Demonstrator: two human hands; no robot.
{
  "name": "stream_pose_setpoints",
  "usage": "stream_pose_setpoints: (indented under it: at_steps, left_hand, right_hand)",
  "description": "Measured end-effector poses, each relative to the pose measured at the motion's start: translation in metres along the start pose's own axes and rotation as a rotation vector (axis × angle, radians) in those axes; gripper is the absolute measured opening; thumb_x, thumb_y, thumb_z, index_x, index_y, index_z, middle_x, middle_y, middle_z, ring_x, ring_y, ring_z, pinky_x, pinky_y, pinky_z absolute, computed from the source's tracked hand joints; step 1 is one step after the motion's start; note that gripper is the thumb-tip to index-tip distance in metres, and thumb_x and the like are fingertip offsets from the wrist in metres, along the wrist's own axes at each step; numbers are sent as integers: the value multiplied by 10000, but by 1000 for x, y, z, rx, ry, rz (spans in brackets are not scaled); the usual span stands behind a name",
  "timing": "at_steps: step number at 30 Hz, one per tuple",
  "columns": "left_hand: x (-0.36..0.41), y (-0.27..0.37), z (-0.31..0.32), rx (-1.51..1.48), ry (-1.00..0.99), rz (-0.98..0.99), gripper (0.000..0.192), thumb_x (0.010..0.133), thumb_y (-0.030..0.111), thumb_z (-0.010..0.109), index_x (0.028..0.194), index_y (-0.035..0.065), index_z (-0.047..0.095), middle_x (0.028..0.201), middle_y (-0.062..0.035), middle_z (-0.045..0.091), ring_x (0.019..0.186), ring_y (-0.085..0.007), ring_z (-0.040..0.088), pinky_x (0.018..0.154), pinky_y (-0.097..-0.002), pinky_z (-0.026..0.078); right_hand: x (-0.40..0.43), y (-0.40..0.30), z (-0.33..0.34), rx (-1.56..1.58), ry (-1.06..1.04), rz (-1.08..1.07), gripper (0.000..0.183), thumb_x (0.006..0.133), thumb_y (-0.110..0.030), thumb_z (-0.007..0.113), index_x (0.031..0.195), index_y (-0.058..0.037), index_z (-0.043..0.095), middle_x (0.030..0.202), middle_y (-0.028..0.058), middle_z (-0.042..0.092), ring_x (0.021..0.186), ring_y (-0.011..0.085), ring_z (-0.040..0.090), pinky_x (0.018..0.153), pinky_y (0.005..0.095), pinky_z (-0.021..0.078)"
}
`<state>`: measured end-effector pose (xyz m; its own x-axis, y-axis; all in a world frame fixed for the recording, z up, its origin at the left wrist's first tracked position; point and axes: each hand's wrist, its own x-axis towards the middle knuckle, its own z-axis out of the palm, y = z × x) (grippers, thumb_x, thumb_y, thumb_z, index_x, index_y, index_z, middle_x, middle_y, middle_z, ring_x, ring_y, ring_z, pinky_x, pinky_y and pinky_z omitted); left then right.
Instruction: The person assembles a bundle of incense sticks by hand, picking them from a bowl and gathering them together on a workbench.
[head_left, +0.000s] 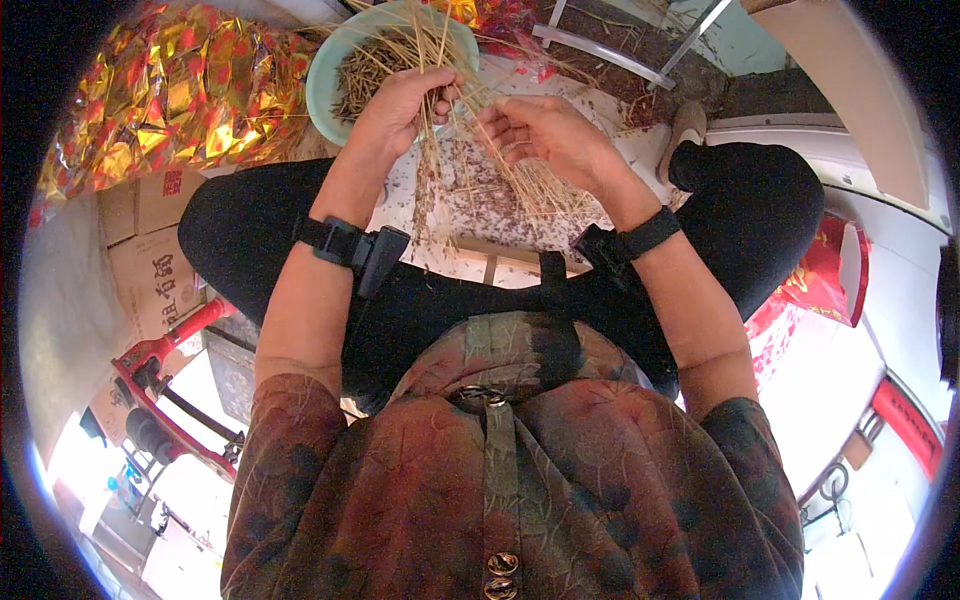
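Note:
My left hand (405, 109) is closed around a small bunch of thin dry straw-coloured stalks (427, 169). Their upper ends reach over a pale green plastic basin (318, 97), and their seedy-looking tips hang down. The basin contains many short brown stick-like pieces (367, 71). To the right, my right hand (551, 135) pinches some stalks between thumb and fingers; its grip on them is partly hidden. More stalks (540, 187) fan out below that hand over a white surface (420, 217) strewn with small dark bits.
Shiny gold and red foil wrapping (187, 90) bulges at the upper left, above cardboard boxes (139, 277). A metal frame (600, 52) stands at the top right. Beside my right leg is a red printed bag (825, 270). A red tool-like object (165, 390) lies lower left.

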<state>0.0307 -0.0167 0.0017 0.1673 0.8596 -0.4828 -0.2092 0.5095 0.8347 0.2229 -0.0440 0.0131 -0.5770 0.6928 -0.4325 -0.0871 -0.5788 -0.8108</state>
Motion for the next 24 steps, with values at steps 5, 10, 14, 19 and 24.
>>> stream_pose_setpoints:
  at_steps: [5, 10, 14, 19, 24]
  left_hand:
    - [1, -1, 0, 8, -19, 7, 161, 778, 159, 558, 776, 2, 592, 639, -11, 534, 510, -77, 455, 448, -216, 371]
    - [4, -3, -2, 20, -33, 5, 161, 778, 154, 556, 772, -3, 592, 628, -18, 530, 499, -83, 452, 438, -222, 361]
    - [5, -5, -2, 12, -15, -15, 163, 778, 148, 552, 765, -10, 589, 630, -22, 527, 492, -89, 449, 435, -223, 357]
    - [6, -4, -6, -22, -3, -24, 151, 782, 130, 537, 773, -13, 584, 635, -28, 529, 497, -90, 446, 433, -223, 355]
    - [8, 4, -18, -81, 20, -42, 147, 793, 121, 513, 776, -12, 573, 628, -33, 517, 499, -91, 437, 438, -224, 356]
  right_hand:
    - [-1, -1, -3, -191, 57, -73, 299, 856, -296, 461, 936, -33, 578, 793, 10, 576, 721, 70, 528, 615, 189, 414]
    - [2, -1, -1, -384, 14, -69, 278, 825, -313, 509, 868, -54, 599, 773, -11, 580, 702, 56, 513, 604, 186, 399]
    - [1, 3, 1, -335, -39, -33, 249, 811, -302, 529, 831, -66, 604, 760, -18, 584, 669, 50, 503, 593, 186, 386]
    - [-1, 3, 3, -242, -120, 21, 224, 807, -282, 536, 818, -70, 607, 731, -22, 585, 647, 43, 496, 569, 178, 364]
    - [-2, 1, 4, -231, -121, 51, 220, 815, -267, 524, 817, -63, 607, 736, -15, 589, 635, 50, 505, 556, 172, 361]
